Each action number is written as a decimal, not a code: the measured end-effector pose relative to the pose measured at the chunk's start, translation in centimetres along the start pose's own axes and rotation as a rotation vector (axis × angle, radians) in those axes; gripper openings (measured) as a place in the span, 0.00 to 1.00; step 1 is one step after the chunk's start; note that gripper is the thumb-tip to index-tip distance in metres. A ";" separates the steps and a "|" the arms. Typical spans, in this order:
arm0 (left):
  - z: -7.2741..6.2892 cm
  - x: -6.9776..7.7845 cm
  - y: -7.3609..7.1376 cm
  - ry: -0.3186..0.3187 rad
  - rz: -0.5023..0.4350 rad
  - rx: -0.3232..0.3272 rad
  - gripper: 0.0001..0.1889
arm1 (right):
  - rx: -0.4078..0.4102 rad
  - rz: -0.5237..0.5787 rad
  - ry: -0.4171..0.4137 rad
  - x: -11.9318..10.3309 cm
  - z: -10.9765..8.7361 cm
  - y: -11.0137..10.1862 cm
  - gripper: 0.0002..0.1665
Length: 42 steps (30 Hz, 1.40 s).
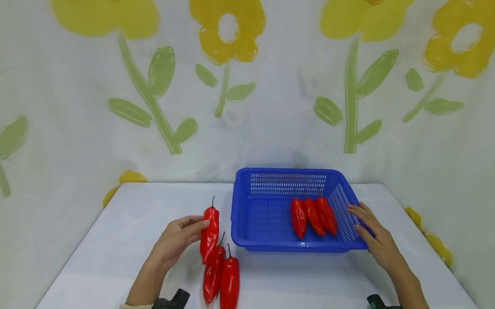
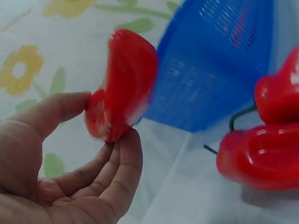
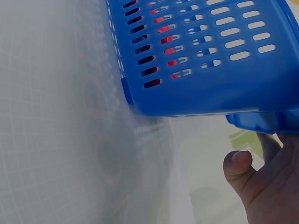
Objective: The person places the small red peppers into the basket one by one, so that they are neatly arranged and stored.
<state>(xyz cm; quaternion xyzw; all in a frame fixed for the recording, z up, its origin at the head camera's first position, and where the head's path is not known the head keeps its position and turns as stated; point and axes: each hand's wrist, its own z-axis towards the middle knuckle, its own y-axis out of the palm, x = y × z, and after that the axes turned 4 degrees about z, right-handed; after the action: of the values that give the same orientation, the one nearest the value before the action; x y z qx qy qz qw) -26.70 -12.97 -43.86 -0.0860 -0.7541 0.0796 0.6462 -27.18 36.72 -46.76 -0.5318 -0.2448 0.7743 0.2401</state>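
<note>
My left hand [image 1: 179, 236] pinches a glossy red chili pepper [image 1: 209, 230] between thumb and fingers, its dark stem pointing up. In the left wrist view this held pepper [image 2: 131, 79] is blurred and seen end-on. Just below it, two more red chili peppers [image 1: 229, 288] lie side by side on the white table, stems away from me. My right hand [image 1: 378, 238] rests at the right rim of a blue plastic basket [image 1: 260, 224], its fingers fairly straight. From the right wrist view the thumb stands apart from the basket wall [image 3: 210, 93]. Inside the basket, three red chili peppers [image 1: 314, 216] lie grouped toward the right.
The white table [image 1: 144, 203] ends at a fabric backdrop [image 1: 270, 101] printed with yellow flowers and green leaves. Slots perforate the basket's walls. A dark strap-on device [image 1: 169, 305] sits at my left wrist, another dark device [image 1: 382, 305] at the right.
</note>
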 end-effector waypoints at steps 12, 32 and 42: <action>0.4 3.0 1.4 0.055 -0.013 -0.059 0.29 | 0.008 0.013 -0.006 0.4 -0.1 -0.3 0.27; 2.4 7.0 4.7 0.114 -0.007 -0.152 0.27 | 0.008 0.030 -0.022 0.3 0.1 -0.2 0.27; 4.1 8.9 6.3 0.130 -0.011 -0.197 0.24 | 0.003 0.052 -0.022 0.5 0.0 -0.2 0.27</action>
<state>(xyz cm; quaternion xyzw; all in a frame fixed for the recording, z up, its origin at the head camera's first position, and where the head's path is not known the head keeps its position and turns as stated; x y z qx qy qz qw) -31.89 -4.82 -37.42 -0.1496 -0.7154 -0.0042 0.6825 -27.33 37.18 -47.00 -0.5290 -0.2325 0.7865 0.2182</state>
